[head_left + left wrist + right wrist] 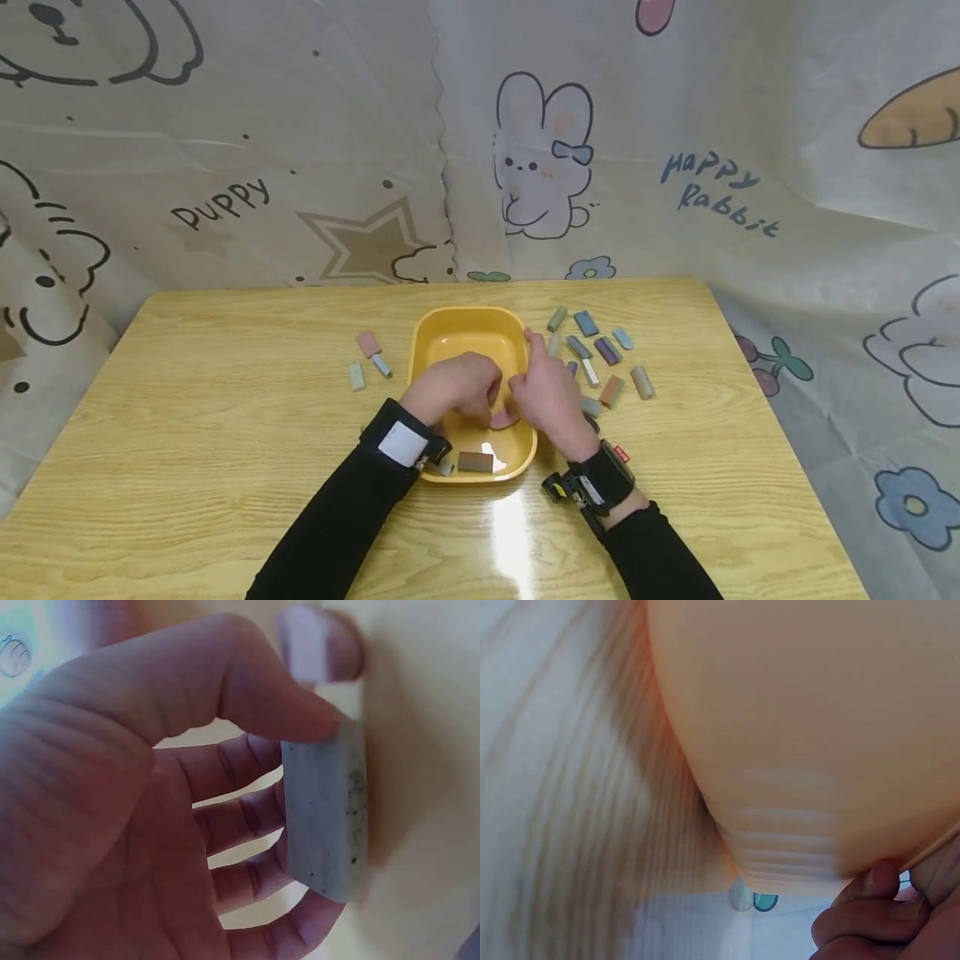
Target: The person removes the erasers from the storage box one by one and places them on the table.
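Note:
A yellow plastic tub (467, 313) stands on the table between my hands. My left hand (459, 383) reaches down inside it. In the left wrist view that hand pinches a pale grey eraser-like block (319, 817) with dark specks, thumb on one side and fingers on the other. My right hand (551, 393) grips the tub's right rim. In the right wrist view its curled fingers (870, 919) show at the rim. Inside the tub lie a pink piece (504, 418) and a brown-and-grey block (476, 462). The left forearm partly covers other pieces there.
Several small coloured blocks lie right of the tub, among them a blue one (586, 323), a purple one (608, 351) and an orange-brown one (612, 391). To the left are a pink block (368, 343), a small bluish one (382, 366) and a pale green one (356, 376).

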### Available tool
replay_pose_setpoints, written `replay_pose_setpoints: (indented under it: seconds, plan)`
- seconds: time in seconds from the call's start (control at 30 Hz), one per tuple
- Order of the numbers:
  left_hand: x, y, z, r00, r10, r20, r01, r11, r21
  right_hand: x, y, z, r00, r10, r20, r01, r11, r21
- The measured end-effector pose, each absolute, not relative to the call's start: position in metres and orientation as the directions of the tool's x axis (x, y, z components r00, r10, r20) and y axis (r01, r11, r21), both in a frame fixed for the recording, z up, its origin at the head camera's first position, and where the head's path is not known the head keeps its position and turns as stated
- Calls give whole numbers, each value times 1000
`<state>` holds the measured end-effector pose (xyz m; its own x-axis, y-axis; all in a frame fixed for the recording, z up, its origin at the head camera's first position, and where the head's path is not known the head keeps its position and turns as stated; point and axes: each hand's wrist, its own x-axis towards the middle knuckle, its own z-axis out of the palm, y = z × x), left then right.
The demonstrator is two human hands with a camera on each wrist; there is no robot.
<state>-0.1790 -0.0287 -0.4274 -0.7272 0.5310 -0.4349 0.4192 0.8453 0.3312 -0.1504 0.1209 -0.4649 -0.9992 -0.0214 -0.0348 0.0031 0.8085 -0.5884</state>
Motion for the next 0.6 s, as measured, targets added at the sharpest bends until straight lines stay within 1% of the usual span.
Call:
replay_pose_setpoints:
  seconds: [0.13,0.2,0.33,0.47,0.6]
  plan:
    - [-179,-48,-405,-781,523,-341,417,844,338,-150,122,-465,-999,-23,-40,5,814,-581]
    - [-177,-63,-393,-824,483,-297,390,863,320,-150,122,-465,-999,-21,-40,6,813,-582]
    - [-176,-101,-381,-879,424,-220,340,879,335,-150,122,-465,-999,-13,-38,11,812,-584]
    - [-175,-144,-396,-906,381,-184,295,881,370,-149,121,-464,-999,-6,-38,17,810,-587]
    - [-163,-178,-423,-915,324,-240,209,890,405,-148,121,-463,-999,-8,-50,23,809,-588]
